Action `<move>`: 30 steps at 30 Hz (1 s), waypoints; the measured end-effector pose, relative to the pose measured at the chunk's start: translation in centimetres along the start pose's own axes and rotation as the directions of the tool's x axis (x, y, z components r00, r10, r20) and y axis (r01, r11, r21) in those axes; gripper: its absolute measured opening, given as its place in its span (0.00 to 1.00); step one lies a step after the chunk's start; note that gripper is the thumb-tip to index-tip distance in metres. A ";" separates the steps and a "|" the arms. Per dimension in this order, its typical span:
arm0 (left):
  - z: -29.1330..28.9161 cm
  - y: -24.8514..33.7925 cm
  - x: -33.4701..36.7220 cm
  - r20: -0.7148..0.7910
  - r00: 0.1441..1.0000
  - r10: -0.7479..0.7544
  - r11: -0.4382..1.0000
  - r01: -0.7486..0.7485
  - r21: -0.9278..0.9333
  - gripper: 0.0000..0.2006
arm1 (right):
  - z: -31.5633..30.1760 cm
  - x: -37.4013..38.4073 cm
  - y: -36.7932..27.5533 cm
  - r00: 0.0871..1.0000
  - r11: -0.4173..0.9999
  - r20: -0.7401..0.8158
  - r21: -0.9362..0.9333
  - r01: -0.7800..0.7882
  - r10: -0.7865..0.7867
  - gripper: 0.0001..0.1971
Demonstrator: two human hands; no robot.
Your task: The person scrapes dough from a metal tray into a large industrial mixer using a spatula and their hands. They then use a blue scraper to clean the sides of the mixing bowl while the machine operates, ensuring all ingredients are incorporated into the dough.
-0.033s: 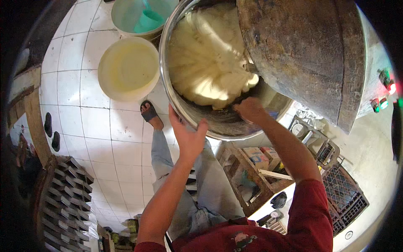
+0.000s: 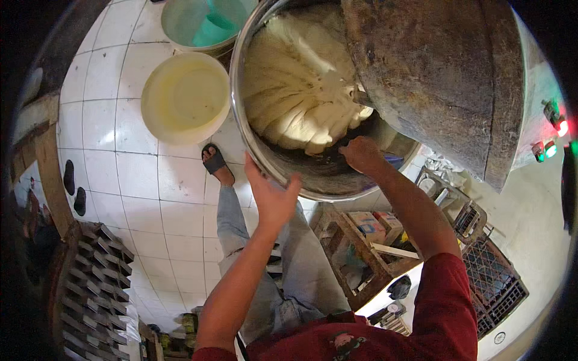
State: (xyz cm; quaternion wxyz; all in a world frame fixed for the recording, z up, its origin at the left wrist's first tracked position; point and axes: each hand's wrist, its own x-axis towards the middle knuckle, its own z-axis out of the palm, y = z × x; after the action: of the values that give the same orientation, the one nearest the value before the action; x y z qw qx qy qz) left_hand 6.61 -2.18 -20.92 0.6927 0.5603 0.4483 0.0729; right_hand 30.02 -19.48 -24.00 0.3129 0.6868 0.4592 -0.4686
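Observation:
A large steel mixing bowl (image 2: 237, 96) holds a mass of pale dough (image 2: 295, 78) with folds across its surface. A short metal piece (image 2: 361, 98) pokes into the dough from under the worn brown mixer cover (image 2: 439, 72). My left hand (image 2: 272, 198) rests against the bowl's near outer side, its thumb and fingers apart. Inside the bowl, my right hand (image 2: 363, 155) is closed near the dough's lower edge; what its curled fingers hold, if anything, is hidden. Something blue (image 2: 394, 161) shows in the bowl beside my right wrist.
To the left are a cream tub (image 2: 183, 99) and a bucket (image 2: 170, 30) with a green scoop (image 2: 214, 30). On the right stand a wooden rack (image 2: 361, 265) with boxes, a dark crate (image 2: 490, 286) and lit switches (image 2: 549, 149). Metal slats (image 2: 93, 295) are stacked lower left.
My right hand has shifted slightly right, away from the dough. The dough's folds have changed shape. My left hand stays at the bowl.

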 end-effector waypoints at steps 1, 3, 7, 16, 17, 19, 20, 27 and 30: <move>-0.1 -0.5 -0.1 0.015 1.000 0.001 0.999 -0.002 0.039 0.50 | -0.8 0.2 -1.2 0.988 0.993 -0.106 0.041 0.115 -0.110 0.14; -0.8 -0.8 -0.5 -0.034 0.998 -0.059 0.995 0.056 -0.087 0.50 | -5.0 -1.7 -6.5 0.893 0.930 -0.321 0.085 0.357 -0.314 0.13; -0.1 -0.9 -0.9 -0.025 0.998 -0.059 0.994 0.057 -0.092 0.52 | -1.0 -0.5 -1.6 0.997 0.994 -0.067 -0.102 0.032 -0.039 0.14; 0.2 0.3 -0.9 0.090 0.995 -0.042 0.998 0.037 0.057 0.49 | -0.4 -0.8 -0.8 0.991 0.999 -0.135 -0.038 -0.021 0.016 0.14; 0.1 0.3 -0.7 0.028 0.999 -0.038 0.999 0.037 0.016 0.50 | -1.3 -0.5 -1.8 0.982 0.998 -0.175 -0.025 0.065 -0.068 0.13; -0.4 -0.1 -0.5 -0.093 0.995 -0.044 0.997 0.038 -0.070 0.50 | -5.8 -1.8 -6.6 0.941 0.971 -0.244 -0.009 0.238 -0.233 0.13; -0.7 0.2 -0.1 -0.131 0.991 -0.012 0.992 -0.005 -0.126 0.51 | -8.2 -2.9 -9.3 0.969 0.976 -0.125 0.013 0.215 -0.212 0.14; -1.3 2.8 1.0 -0.065 0.998 -0.001 1.000 0.001 0.002 0.52 | -6.1 -0.5 -4.7 0.980 0.981 -0.035 -0.002 0.196 -0.196 0.11; -1.0 0.8 -0.1 -0.014 0.999 0.050 0.994 -0.049 0.095 0.52 | -8.3 -4.1 -10.8 0.947 0.959 -0.195 0.077 0.273 -0.254 0.10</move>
State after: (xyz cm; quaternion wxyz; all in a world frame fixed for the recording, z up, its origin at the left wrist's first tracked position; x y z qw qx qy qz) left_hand 6.21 -1.23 -20.21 0.6598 0.6027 0.4428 0.0735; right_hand 22.45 -9.63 -17.20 0.1681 0.6746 0.5488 -0.4642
